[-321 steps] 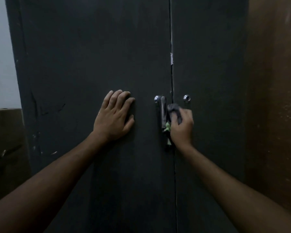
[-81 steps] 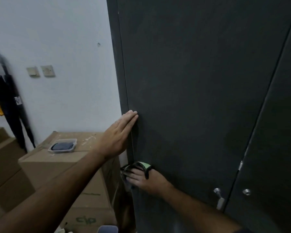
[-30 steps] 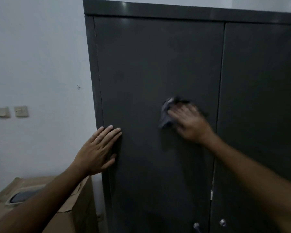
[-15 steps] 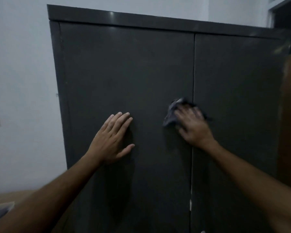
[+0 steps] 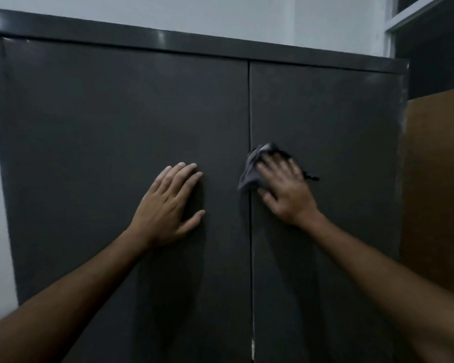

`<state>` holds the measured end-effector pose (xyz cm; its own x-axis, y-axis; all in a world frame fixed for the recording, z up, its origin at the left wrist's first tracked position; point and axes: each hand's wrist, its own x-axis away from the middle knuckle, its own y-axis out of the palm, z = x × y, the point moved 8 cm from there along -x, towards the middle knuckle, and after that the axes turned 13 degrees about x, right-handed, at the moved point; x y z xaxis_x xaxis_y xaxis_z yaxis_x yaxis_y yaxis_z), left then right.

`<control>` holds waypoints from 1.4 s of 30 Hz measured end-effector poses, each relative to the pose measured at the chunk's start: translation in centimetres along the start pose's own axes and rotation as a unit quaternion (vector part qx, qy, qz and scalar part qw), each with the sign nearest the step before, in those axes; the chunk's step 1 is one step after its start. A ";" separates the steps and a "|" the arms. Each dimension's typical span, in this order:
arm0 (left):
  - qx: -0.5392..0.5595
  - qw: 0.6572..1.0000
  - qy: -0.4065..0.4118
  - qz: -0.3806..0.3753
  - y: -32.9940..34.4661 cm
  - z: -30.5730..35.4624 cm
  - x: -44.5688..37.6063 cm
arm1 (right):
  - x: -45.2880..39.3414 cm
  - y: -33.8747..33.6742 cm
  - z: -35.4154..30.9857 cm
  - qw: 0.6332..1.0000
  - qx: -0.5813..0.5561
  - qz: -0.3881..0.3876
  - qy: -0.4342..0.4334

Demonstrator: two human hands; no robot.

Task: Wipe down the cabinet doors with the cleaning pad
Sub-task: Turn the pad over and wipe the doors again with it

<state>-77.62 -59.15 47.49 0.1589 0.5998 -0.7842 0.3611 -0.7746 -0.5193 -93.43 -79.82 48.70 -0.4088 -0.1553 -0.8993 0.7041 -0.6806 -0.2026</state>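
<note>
A tall dark grey metal cabinet fills the view, with a left door [image 5: 102,132] and a right door [image 5: 330,121] meeting at a vertical seam. My right hand [image 5: 286,192] presses a grey cleaning pad [image 5: 250,171] flat against the right door, right beside the seam, with the fingers spread and straight. The pad pokes out to the left and above the fingers; most of it is hidden under the palm. My left hand [image 5: 168,205] rests flat on the left door with its fingers straight, holding nothing.
A white wall [image 5: 247,14] rises behind the cabinet's top edge. A brown board [image 5: 435,184] stands right of the cabinet, with a dark window frame [image 5: 430,35] above it. The door handles are out of view below.
My right hand has slid the pad to the right, from the left door across the seam onto the right door. My left hand also shifted right on the left door. The view turned right.
</note>
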 end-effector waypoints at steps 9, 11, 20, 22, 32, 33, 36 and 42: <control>-0.009 0.999 -0.027 0.031 0.8 -1.1 0.7 | -10.1 -2.0 0.1 0.983 -0.079 0.059 0.152; -0.019 0.999 -0.029 0.025 1.0 -1.1 0.8 | -4.7 -0.9 -2.1 0.998 -0.044 0.048 -0.015; -0.031 0.995 -0.057 0.074 1.2 -0.4 0.2 | -5.7 -0.8 18.0 0.932 -0.069 0.002 0.357; -0.021 0.990 -0.083 0.108 1.0 0.4 -0.4 | -8.9 -1.1 14.3 0.924 -0.086 0.021 0.371; -0.006 0.995 -0.053 0.081 0.9 3.3 -3.7 | 4.7 2.4 18.2 0.984 -0.038 -0.014 0.176; 0.001 0.998 -0.032 0.063 1.3 4.0 -4.6 | 4.0 2.1 21.2 0.967 -0.043 -0.011 0.251; 0.002 1.000 0.005 0.026 2.6 5.8 -7.1 | -1.0 1.1 25.7 0.872 -0.113 0.020 0.476; -0.007 0.999 0.000 0.052 3.9 6.4 -9.3 | -2.3 1.0 14.7 0.989 -0.068 0.052 0.121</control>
<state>-83.58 -69.05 50.59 0.1959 0.5171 -0.8332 0.3558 -0.8293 -0.4310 -100.26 -90.66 56.25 -0.1912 -0.0328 -0.9810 0.8130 -0.5653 -0.1396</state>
